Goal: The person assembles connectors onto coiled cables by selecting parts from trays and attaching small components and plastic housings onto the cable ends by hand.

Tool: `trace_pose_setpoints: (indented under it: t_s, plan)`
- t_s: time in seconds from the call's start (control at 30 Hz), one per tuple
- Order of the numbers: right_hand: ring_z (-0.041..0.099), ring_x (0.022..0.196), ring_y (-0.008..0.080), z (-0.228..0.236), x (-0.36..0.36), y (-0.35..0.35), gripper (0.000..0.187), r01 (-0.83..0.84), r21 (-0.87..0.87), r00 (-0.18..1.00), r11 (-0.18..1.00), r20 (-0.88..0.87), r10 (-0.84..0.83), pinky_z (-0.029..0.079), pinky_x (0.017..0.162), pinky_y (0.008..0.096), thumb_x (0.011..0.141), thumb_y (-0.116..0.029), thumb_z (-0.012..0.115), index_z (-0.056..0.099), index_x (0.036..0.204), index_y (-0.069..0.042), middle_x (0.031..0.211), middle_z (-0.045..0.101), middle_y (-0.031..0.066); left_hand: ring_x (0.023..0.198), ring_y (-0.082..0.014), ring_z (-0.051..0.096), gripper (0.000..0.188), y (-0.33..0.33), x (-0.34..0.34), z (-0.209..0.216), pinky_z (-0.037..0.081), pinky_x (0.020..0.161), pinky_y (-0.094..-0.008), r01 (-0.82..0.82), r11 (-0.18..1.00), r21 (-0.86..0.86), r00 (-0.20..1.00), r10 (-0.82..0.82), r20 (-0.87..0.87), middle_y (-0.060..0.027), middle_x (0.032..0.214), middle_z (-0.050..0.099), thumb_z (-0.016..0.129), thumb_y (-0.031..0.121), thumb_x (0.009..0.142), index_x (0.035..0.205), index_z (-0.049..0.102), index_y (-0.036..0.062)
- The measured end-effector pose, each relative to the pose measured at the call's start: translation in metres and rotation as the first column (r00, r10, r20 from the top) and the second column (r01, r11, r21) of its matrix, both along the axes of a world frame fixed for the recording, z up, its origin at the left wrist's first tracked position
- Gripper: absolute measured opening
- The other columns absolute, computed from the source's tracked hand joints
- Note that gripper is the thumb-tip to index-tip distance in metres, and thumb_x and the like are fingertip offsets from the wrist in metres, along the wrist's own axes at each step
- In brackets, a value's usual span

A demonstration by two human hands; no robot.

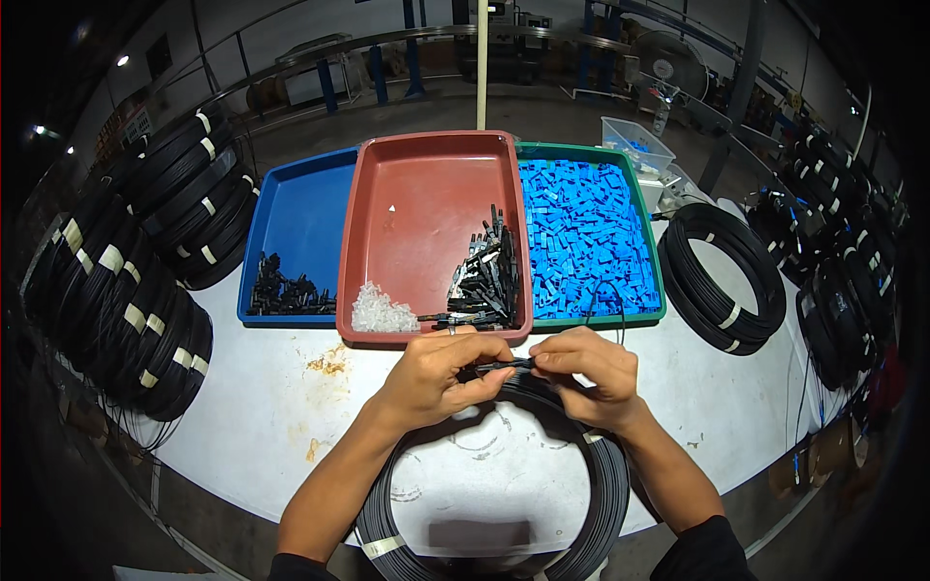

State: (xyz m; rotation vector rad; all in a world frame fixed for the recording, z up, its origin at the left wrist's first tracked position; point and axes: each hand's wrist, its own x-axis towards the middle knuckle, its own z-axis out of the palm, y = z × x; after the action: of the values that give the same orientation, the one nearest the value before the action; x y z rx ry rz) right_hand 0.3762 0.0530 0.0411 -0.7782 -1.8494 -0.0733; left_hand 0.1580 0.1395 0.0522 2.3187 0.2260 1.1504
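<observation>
Both my hands meet above the far rim of a coil of black cable [608,484] at the table's front. My left hand [436,373] pinches a slim black connector piece [506,366] between thumb and fingers; a ring is on one finger. My right hand [593,376] is closed at the right end of the same piece, fingertips pressed together there. Fingers cover most of the piece, so I cannot make out how it joins the cable. Pale tape bands [384,546] wrap the coil.
Just beyond stands a red tray [417,213] with black connector parts [487,276] and small clear pieces [381,312]. A blue tray [300,208] with black parts and a green tray [661,300] of blue clips flank it. Cable coils [126,290] are stacked left; another coil [765,281] lies right.
</observation>
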Motion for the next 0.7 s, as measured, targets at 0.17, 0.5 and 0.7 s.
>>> trace_pose_setpoints:
  t_s: [0.17, 0.5, 0.7]
  plan:
    - [0.072, 0.080, 0.0305, -0.0038, -0.0074, 0.0026, 0.025, -0.004, 0.111, 0.996, 0.994, 0.089, -0.006, 0.058, 0.068, 0.0360, 0.072, 0.007, 0.076, 0.068, 0.096, 0.006, 0.094, 0.072, 0.0184, 0.062, -0.0147, 0.066, 0.020, -0.0014, -0.0009, -0.0025, 0.051, 0.054, -0.0282, 0.026, 0.999, -0.029, 1.000, -0.027, -0.009, -0.0081, 0.081, 0.074, 0.082, 0.009, 0.083, 0.098, 0.074, 0.0004]
    - [0.070, 0.073, 0.0286, 0.0043, -0.0066, 0.0004, 0.019, -0.012, 0.208, 0.970, 0.978, 0.238, -0.039, 0.057, 0.061, 0.0357, 0.077, 0.001, 0.075, 0.068, 0.093, 0.008, 0.091, 0.070, 0.0184, 0.063, -0.0125, 0.069, 0.016, -0.0037, 0.0015, -0.0023, 0.051, 0.054, -0.0258, 0.043, 0.987, -0.153, 0.999, -0.048, -0.025, -0.0082, 0.082, 0.076, 0.084, 0.011, 0.083, 0.093, 0.075, 0.0011]
    - [0.067, 0.075, 0.0307, -0.0025, -0.0063, 0.0006, 0.027, 0.039, 0.041, 0.986, 0.998, 0.161, -0.045, 0.055, 0.066, 0.0383, 0.066, 0.005, 0.072, 0.066, 0.093, 0.006, 0.094, 0.067, 0.0167, 0.067, -0.0154, 0.072, 0.015, -0.0008, 0.0062, -0.0063, 0.053, 0.055, -0.0262, 0.028, 0.986, 0.162, 0.993, -0.046, 0.105, -0.0096, 0.083, 0.078, 0.084, 0.010, 0.082, 0.092, 0.078, 0.0018]
